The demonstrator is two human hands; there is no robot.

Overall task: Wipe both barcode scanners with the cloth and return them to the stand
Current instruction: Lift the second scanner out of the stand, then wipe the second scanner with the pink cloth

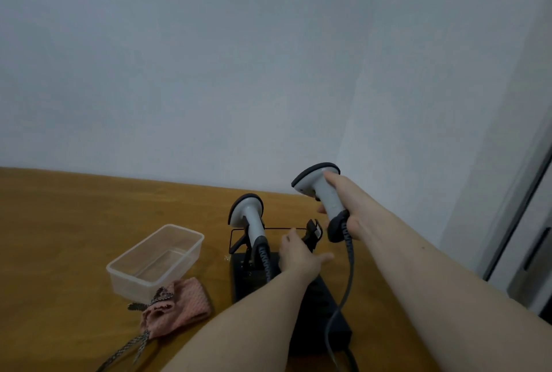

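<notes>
One grey-white scanner [249,221] sits upright in the black stand [254,270]. The second scanner [324,192] is held aloft at right. Pink cloth [179,304] lies crumpled near left on the surface.

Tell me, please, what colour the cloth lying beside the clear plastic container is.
The cloth is pink with a waffle-like weave, shown in the head view.

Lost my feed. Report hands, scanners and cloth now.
Right hand grips one scanner above the stand. Left hand on the empty holder. Other scanner docked. Cloth on table, untouched.
</notes>
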